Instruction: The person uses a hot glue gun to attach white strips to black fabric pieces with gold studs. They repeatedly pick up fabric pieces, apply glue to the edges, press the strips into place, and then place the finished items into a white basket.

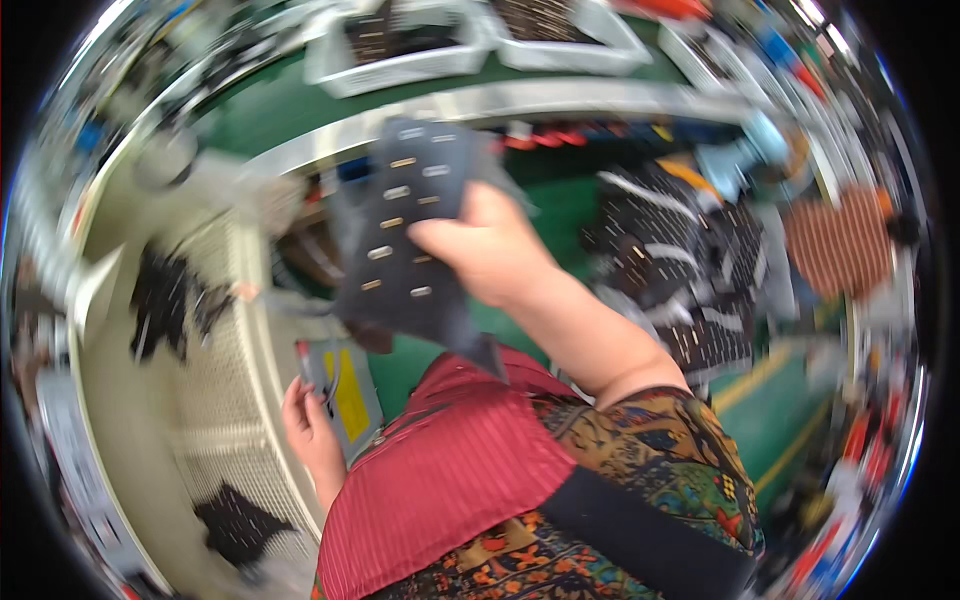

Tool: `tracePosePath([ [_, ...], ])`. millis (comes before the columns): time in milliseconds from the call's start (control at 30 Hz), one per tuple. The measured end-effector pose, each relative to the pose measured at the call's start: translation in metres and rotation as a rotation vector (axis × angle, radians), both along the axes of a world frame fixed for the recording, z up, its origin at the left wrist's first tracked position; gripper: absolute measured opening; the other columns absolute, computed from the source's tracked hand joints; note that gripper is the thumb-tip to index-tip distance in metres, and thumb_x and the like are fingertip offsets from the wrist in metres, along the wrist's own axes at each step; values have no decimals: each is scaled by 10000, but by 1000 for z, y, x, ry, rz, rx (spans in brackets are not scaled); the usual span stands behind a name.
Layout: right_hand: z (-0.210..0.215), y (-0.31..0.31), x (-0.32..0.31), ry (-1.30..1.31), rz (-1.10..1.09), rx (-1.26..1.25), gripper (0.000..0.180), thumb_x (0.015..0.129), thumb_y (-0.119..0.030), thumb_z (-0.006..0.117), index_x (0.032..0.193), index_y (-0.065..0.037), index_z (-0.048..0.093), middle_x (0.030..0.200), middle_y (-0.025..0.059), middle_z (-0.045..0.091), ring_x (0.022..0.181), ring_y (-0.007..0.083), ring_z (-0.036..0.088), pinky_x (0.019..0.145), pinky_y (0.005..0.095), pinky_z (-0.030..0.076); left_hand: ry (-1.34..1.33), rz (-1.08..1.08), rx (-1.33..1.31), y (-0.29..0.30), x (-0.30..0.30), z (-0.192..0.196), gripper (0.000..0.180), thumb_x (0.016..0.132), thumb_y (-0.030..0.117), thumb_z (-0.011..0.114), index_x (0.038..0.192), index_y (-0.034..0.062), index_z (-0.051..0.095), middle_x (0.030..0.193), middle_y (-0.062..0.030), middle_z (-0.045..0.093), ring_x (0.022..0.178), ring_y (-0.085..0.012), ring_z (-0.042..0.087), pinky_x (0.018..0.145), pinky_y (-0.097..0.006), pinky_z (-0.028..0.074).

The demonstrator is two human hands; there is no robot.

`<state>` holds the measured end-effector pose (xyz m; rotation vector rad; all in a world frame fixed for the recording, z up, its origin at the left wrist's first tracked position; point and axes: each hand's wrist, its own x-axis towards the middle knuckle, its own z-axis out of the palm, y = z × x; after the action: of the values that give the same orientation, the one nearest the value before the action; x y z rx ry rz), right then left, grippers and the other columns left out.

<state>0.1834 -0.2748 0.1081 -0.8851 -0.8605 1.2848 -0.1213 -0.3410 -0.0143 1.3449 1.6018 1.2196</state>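
Note:
My right hand (485, 245) is closed on a dark sheet (405, 235) that bears rows of small silver and gold-coloured pieces. The thumb lies across its face, and the sheet's lower corner hangs towards my red apron (450, 460). Motion smears its edges, and the fingers behind it are hidden. Lower down, my left hand (313, 435) is beside the rim of a cream-coloured bin, its fingers raised and a little apart. I see nothing held in it. Close above those fingers is a small red-tipped item (304, 352), next to a grey box with a yellow label (350, 395).
The long cream bin (285, 400) at left holds dark bundles (165, 305) on its perforated floor. White baskets (400, 72) of dark parts stand on the green bench (275, 105) ahead. At right are piled dark sheets with light strips (665, 235) and a round brown-striped item (838, 240).

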Motion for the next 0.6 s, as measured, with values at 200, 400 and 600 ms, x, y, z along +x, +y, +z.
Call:
tracePosePath([
  [200, -46, -41, 82, 31, -46, -76, 296, 780, 25, 494, 1060, -5, 584, 921, 49, 645, 828, 118, 596, 763, 286, 493, 95, -278, -98, 26, 78, -3, 313, 967, 100, 479, 1269, 19, 487, 1063, -62, 576, 867, -110, 524, 822, -254, 441],
  [400, -65, -79, 128, 30, -233, -169, 302, 802, 22, 482, 1085, -22, 576, 940, 28, 641, 842, 94, 594, 773, 278, 494, 181, -569, -68, 63, 150, 12, 316, 971, 109, 476, 1278, 35, 483, 1069, -51, 575, 857, -102, 535, 807, -244, 447],
  [600, -64, -111, 136, 17, -417, -195, 311, 795, 17, 482, 1089, -24, 574, 942, 31, 644, 855, 103, 602, 776, 286, 500, 190, -816, -64, 83, 180, 4, 337, 956, 43, 480, 1292, 32, 470, 1107, -63, 570, 908, -113, 543, 847, -252, 451],
])
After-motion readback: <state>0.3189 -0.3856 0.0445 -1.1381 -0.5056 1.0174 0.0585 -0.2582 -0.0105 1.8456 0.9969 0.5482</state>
